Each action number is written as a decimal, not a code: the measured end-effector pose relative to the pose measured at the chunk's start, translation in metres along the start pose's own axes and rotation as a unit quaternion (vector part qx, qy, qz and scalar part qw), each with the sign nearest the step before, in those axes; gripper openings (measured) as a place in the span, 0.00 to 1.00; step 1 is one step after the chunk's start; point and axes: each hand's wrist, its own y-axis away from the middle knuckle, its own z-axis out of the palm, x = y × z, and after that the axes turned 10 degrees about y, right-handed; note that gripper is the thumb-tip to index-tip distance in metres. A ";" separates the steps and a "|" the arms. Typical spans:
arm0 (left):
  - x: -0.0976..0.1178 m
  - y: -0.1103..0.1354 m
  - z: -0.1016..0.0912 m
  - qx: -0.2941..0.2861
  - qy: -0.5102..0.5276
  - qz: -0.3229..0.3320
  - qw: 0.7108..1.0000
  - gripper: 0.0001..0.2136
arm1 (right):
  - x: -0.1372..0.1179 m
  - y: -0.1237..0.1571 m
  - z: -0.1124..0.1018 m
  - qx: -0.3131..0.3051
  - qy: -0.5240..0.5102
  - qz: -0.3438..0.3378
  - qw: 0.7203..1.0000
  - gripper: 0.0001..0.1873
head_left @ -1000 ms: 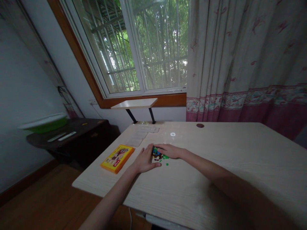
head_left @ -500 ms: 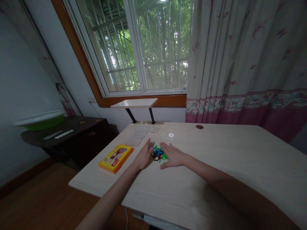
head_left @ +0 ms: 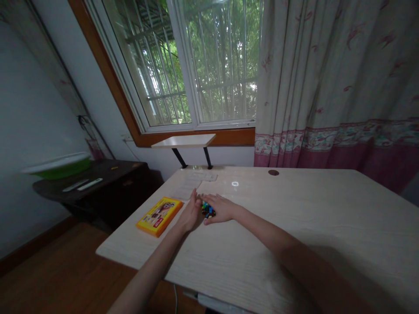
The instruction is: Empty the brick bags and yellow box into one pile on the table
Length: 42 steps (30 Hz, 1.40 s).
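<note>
A small heap of tiny colourful building bricks (head_left: 207,210), blue, green, dark and pale, lies on the pale wooden table (head_left: 278,261). My left hand (head_left: 190,214) stands on edge along the heap's left side, fingers stretched forward. From the right, my right hand (head_left: 222,208) curves around the bricks with its palm towards them and its thumb apart on the near side. Both hands are open and border the heap; part of it is hidden under the right fingers.
A yellow-orange box (head_left: 159,216) with a printed picture lies left of my left hand. Behind it are clear plastic sheets or bags (head_left: 186,187). A small raised shelf (head_left: 185,140) stands at the back edge. A dark side table (head_left: 98,183) holds a green basin (head_left: 65,168).
My right hand has swept left, pushing the bricks into a tighter heap against my left hand. The left hand has shifted slightly left.
</note>
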 end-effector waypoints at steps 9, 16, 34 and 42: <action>0.002 -0.006 0.001 0.080 0.032 -0.036 0.996 0.31 | -0.004 -0.018 0.006 0.042 0.013 -0.044 0.998 0.43; 0.007 -0.004 0.001 0.067 0.008 -0.045 0.997 0.30 | -0.005 -0.013 -0.003 0.063 -0.081 -0.006 0.995 0.42; 0.105 -0.021 0.092 -0.283 -0.225 0.223 0.905 0.22 | 0.051 0.221 -0.083 -0.009 0.089 0.217 0.972 0.29; 0.117 -0.029 0.158 -0.205 -0.238 0.190 0.930 0.26 | 0.050 0.239 -0.074 -0.031 0.128 0.303 0.944 0.35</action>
